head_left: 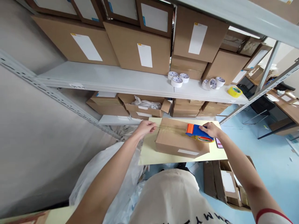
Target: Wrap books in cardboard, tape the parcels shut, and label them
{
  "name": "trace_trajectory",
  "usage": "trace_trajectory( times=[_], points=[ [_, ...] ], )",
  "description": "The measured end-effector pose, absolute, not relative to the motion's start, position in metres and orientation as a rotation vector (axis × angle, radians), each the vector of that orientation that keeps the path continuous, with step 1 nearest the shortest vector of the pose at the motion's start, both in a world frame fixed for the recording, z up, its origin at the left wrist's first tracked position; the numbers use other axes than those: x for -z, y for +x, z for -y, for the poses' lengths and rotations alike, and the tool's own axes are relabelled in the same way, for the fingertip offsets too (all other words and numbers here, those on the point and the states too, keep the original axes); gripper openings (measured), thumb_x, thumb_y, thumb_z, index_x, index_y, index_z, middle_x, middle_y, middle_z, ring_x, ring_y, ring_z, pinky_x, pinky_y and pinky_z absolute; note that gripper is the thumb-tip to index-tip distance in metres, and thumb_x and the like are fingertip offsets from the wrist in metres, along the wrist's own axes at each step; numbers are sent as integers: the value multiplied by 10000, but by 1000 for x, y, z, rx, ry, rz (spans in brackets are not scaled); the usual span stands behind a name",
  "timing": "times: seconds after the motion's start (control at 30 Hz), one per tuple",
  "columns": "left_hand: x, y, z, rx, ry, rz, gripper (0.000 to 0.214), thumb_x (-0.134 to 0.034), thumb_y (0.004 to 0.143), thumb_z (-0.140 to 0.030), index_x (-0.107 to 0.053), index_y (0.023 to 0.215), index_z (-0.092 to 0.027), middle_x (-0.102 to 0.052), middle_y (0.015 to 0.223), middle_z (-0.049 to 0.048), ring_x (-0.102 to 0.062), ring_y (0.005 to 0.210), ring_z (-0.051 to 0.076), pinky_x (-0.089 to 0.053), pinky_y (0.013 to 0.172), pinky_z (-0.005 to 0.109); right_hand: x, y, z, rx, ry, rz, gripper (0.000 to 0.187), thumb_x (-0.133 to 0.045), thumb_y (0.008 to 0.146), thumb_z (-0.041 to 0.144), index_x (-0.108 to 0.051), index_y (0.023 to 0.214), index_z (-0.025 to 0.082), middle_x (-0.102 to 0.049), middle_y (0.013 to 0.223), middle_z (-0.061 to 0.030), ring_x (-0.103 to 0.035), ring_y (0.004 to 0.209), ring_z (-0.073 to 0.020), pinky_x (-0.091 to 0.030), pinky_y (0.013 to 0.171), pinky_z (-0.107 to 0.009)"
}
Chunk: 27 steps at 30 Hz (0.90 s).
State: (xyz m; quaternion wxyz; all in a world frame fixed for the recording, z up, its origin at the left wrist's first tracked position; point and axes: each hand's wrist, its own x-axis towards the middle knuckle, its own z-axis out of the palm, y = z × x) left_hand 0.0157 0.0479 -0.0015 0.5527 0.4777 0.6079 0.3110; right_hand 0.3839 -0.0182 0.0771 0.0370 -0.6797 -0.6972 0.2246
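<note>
A brown cardboard box [177, 140] lies on a small pale yellow table [149, 155] below me. My right hand [211, 129] grips a blue and orange tape dispenser [197, 132] resting on the box's right end. A strip of clear tape [169, 127] runs from the dispenser leftward across the box top. My left hand [146, 127] is closed in a pinch at the left end of that strip, at the box's left edge.
A grey metal shelf [130, 82] ahead carries large labelled cartons [140, 46], white tape rolls [177, 79] and a yellow roll [234, 91]. Open cartons [142, 107] sit on the lower shelf. A white bag [116, 183] lies left, a floor carton [227, 183] right.
</note>
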Motion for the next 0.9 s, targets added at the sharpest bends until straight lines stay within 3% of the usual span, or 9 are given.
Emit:
trace_trajectory(
  times=[0.13,0.3,0.4,0.5,0.6,0.73,0.83,0.9],
  points=[
    [13,0,-55,-617,1130,-1446,356,-785,592,-476,-641,657,-157,-648,611,6,-527,508,90,-474,543,229,-77,369,13,-671,-2136,2189,540,-400,872,614,-564,574,193,-618,596,-55,-531,562,-159,-375,561,-276],
    [43,12,-51,-527,1294,-1541,324,-647,733,-484,-677,731,-160,-746,766,84,-660,644,170,-524,602,278,-79,362,12,-637,-2194,2241,528,-415,907,568,-665,665,171,-703,699,-97,-621,655,-188,-394,593,-268],
    [60,25,-44,-524,1371,-1579,326,-589,789,-484,-716,769,-184,-772,944,121,-712,928,272,-543,754,340,-80,358,14,-590,-2211,2257,526,-421,918,552,-683,667,170,-710,703,-102,-632,663,-194,-381,588,-272],
    [72,33,-36,-533,1442,-1642,410,-568,817,-507,-740,1003,-185,-702,1215,155,-564,1270,327,-465,988,389,-81,354,18,-566,-2239,2252,527,-406,928,528,-682,658,170,-704,687,-99,-624,640,-192,-363,577,-279],
    [81,40,-27,-637,1503,-1634,660,-426,898,-544,-513,1400,-124,-464,1495,162,-372,1431,282,-349,1135,391,-82,351,22,-553,-2248,2256,521,-402,924,526,-685,669,170,-703,686,-99,-620,639,-193,-355,577,-282],
    [83,50,-13,-635,1591,-1435,748,-172,962,-571,-145,1571,-139,-262,1611,113,-257,1482,213,-307,1174,354,-81,352,23,-529,-2236,2287,528,-400,923,529,-678,651,173,-710,706,-106,-627,672,-197,-354,595,-282],
    [72,55,-7,-573,1858,-1414,1018,-322,870,-728,68,1562,-92,-87,1637,202,-106,1511,312,-233,1194,477,-82,354,22,-544,-2214,2297,538,-393,925,544,-682,670,169,-716,725,-109,-626,683,-196,-362,606,-278],
    [59,58,-6,-570,2182,-1339,1311,-512,693,-831,110,1545,-53,13,1623,268,8,1501,404,-125,1184,597,-83,354,21,-544,-2205,2305,564,-381,927,568,-677,665,166,-713,718,-111,-623,680,-197,-366,611,-277]
  ],
)
